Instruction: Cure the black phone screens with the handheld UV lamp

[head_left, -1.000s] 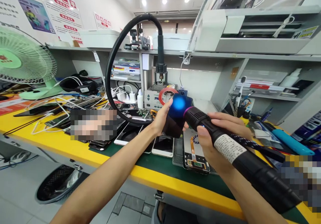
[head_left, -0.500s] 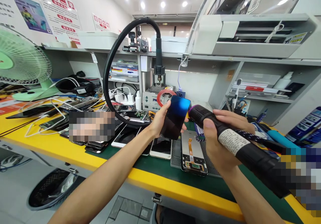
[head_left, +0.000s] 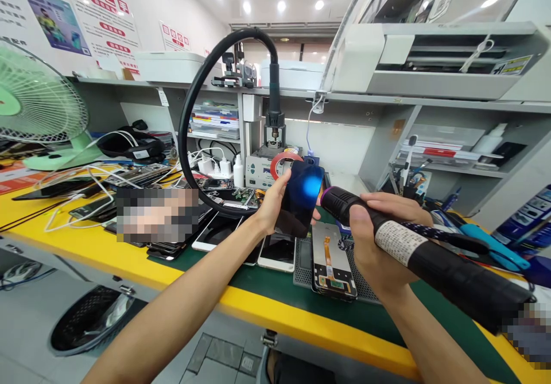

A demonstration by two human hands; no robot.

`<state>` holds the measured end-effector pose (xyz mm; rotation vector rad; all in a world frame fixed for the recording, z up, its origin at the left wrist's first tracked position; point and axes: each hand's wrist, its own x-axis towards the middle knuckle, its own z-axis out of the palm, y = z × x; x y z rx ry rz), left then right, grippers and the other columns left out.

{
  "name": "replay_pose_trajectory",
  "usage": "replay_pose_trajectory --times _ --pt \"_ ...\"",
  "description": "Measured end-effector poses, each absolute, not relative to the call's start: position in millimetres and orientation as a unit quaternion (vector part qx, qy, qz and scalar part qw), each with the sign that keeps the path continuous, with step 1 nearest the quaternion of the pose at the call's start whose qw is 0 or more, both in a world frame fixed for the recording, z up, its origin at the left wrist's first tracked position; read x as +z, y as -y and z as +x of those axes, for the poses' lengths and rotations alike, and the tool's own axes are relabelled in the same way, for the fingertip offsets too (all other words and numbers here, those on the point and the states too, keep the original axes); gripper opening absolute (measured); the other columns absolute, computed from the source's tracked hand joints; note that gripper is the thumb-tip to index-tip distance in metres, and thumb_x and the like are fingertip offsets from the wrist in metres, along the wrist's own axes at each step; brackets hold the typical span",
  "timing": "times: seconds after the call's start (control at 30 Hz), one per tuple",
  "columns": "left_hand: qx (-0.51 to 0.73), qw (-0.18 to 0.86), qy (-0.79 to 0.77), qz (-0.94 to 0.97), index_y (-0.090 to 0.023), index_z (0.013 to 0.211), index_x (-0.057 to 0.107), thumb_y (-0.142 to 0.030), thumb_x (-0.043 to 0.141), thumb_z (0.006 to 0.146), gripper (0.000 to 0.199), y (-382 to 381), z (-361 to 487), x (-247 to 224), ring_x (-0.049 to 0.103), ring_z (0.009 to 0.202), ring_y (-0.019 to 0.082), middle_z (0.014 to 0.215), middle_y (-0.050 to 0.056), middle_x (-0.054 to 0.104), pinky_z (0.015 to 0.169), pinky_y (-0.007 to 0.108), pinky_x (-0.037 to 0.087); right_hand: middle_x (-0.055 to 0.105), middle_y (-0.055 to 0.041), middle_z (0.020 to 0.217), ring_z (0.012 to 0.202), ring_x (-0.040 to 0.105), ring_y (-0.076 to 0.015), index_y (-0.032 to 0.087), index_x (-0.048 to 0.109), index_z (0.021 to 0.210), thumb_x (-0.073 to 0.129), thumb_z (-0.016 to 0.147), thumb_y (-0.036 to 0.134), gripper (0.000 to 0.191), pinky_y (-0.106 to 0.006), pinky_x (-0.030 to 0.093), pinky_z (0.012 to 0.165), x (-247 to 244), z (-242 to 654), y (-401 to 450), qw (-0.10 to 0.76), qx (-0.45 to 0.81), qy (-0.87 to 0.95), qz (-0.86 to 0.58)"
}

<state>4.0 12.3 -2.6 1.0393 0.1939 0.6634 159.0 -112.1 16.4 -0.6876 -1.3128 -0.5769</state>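
Note:
My left hand (head_left: 270, 203) grips a dark, glossy phone screen (head_left: 295, 209) by its edges, thumb on the left side and fingertips at the right. In my right hand (head_left: 365, 246) is a black flashlight (head_left: 451, 266) with a purple rim and a white label. Its head points at the screen from a short distance, and a bright blue spot glows on the glass. Below them, a phone display part (head_left: 333, 266) with an orange flex cable lies back up on a grey perforated mat (head_left: 302, 260). Beside it rests a white-framed phone (head_left: 276, 253).
A hot-air tool with a thick black hose (head_left: 186, 120) arches over the bench behind my left hand. Stacked phones and cables crowd the left, near a green fan (head_left: 38, 97). Red tape (head_left: 284, 160) stands behind the screen. Blue-handled tools (head_left: 495, 245) lie at the right.
The blue spot has shifted from the screen's top edge down toward its middle right. The screen has tilted slightly, and the flashlight head has moved a little down and left.

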Motion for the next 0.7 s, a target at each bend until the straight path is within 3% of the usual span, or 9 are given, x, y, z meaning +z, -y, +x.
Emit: replay_pose_trajectory --times 0.3,0.43,0.7 --pt "0.344 0.837 -0.093 0.416 -0.01 0.109 0.071 -0.065 0.05 0.092 0.061 -12.7 6.2 -1.4 0.074 0.082 0.028 0.099 0.016 0.076 0.077 0.04 0.06 0.068 -0.003 0.086 0.084 0.068 -0.0181 0.018 0.064 0.089 0.076 0.075 0.014 0.019 -0.036 0.055 0.084 14.1 155.8 111.8 0.707 -0.233 0.597 -0.298" --pt "0.355 0.842 -0.093 0.396 -0.008 0.113 0.07 -0.065 0.048 0.093 0.065 -7.8 7.1 2.9 0.073 0.092 0.03 0.101 0.018 0.075 0.087 0.041 0.058 0.066 -0.0017 0.085 0.079 0.067 -0.0185 0.02 0.062 0.089 0.075 0.077 0.016 0.018 -0.038 0.056 0.078 11.4 151.6 111.5 0.719 -0.199 0.594 -0.299" --pt "0.341 0.847 -0.092 0.397 -0.01 0.121 0.068 -0.067 0.042 0.094 0.068 -10.7 5.5 2.3 0.073 0.087 0.03 0.097 0.018 0.076 0.083 0.042 0.057 0.066 -0.0007 0.083 0.076 0.067 -0.0191 0.022 0.062 0.089 0.074 0.079 0.018 0.016 -0.04 0.058 0.077 8.9 149.7 114.5 0.704 -0.171 0.615 -0.311"
